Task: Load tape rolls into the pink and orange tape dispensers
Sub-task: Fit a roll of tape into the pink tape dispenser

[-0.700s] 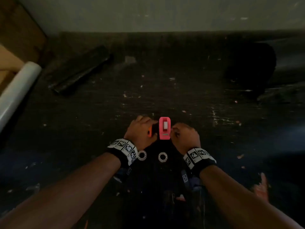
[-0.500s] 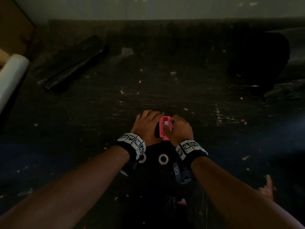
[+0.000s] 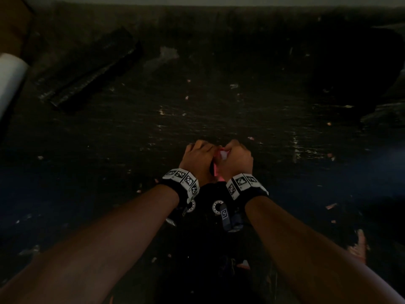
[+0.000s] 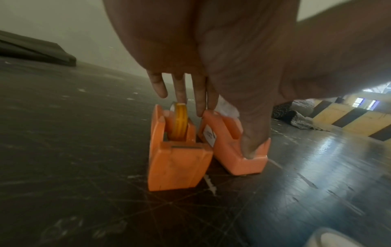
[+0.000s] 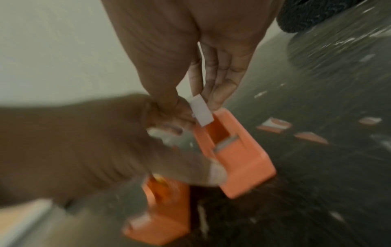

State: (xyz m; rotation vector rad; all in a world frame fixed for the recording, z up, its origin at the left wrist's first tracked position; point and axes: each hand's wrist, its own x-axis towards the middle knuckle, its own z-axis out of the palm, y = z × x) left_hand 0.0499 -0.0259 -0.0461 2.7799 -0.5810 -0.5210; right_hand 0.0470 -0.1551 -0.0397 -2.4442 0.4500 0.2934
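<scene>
Both hands meet at mid-table around the pink dispenser, which they mostly hide in the head view. My left hand holds this pink dispenser, thumb on its front end and fingertips on its rear top. My right hand pinches a white tape roll edge-on at the back of the pink dispenser's slot. Just to the left stands the orange dispenser with a yellow roll seated in it. The ring finger of my left hand touches that roll.
Two small white rings lie on a dark patch under my wrists. A long black flat object lies at the back left, a white roll at the left edge and a dark bundle at the back right. Paper scraps dot the table.
Both hands have closed in on the pink dispenser. The left hand has come off the orange one and taken hold of the pink one; the right now pinches the white roll.
</scene>
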